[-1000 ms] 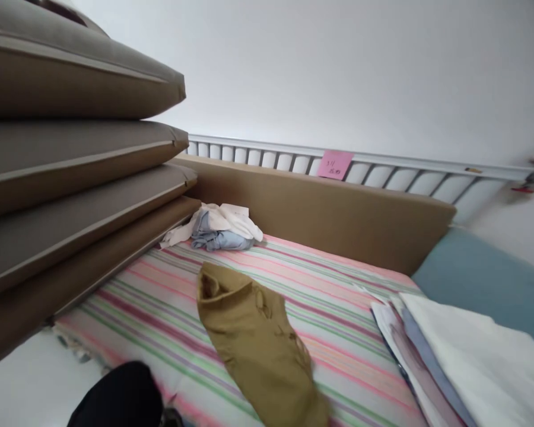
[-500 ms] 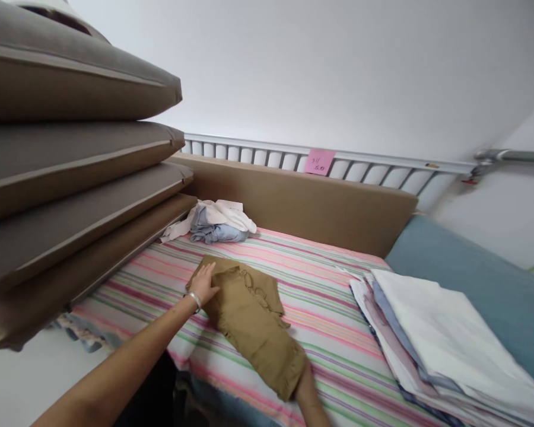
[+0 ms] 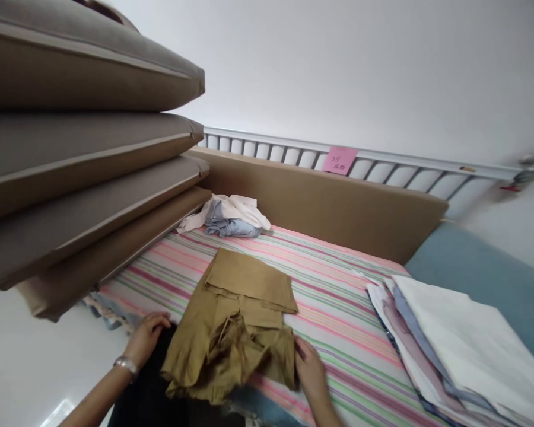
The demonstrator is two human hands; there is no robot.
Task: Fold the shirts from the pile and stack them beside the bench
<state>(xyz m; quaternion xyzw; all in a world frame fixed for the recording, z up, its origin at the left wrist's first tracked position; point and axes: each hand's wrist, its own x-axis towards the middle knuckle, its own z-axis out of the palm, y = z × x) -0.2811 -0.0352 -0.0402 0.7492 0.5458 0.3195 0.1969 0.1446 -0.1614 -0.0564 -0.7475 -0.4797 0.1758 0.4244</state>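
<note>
A khaki garment [image 3: 249, 290] with a gathered, drawstring part at its near end lies on the striped sheet [image 3: 338, 326]. Its far part is folded over flat, while the near part is crumpled and hangs toward the bed's front edge. My right hand [image 3: 310, 365] grips the garment's right edge, with some fingertips hidden by the cloth. To the left of the garment and apart from it, my left hand [image 3: 148, 337], with a bracelet on the wrist, hovers over dark clothing with its fingers loosely bent and nothing visible in them.
Folded white and coloured clothes [image 3: 463, 338] are stacked at the right. A rumpled white and light-blue pile [image 3: 235, 216] sits at the back left. Thick grey-brown cushions [image 3: 93, 142] tower on the left. A brown padded headboard [image 3: 329, 201] and a pink note [image 3: 339, 160] stand behind.
My left hand has come off the garment and moved left and nearer. The garment has shifted toward me and opened out, showing its drawstring. My right hand has moved to its right edge.
</note>
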